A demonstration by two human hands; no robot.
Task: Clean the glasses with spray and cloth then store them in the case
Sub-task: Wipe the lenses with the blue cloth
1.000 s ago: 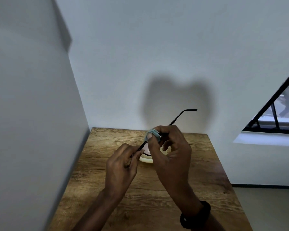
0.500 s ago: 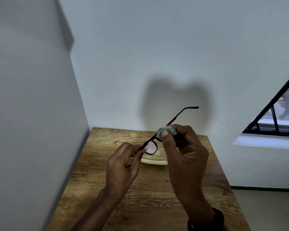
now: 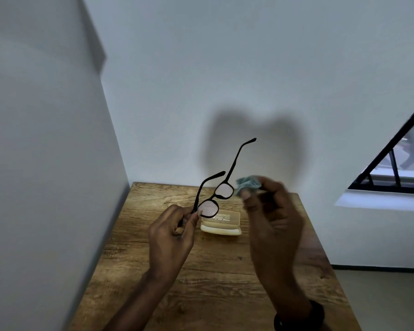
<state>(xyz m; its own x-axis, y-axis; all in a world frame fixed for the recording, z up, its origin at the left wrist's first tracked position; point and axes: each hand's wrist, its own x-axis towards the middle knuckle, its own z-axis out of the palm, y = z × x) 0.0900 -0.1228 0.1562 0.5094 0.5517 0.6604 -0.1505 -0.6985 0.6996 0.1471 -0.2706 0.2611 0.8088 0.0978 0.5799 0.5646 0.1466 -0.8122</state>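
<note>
Pinching open-templed black glasses by one lens rim in left hand; clutching bunched blue cloth in right hand just beside, above cream case on wall-flanked table.

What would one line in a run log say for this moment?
left hand: holds glasses by one frame corner | right hand: pinches cloth beside a lens | case: on table, behind hands

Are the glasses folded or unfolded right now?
Unfolded: both arms of the glasses stick out behind the lenses, while the left hand pinches the frame.
</note>
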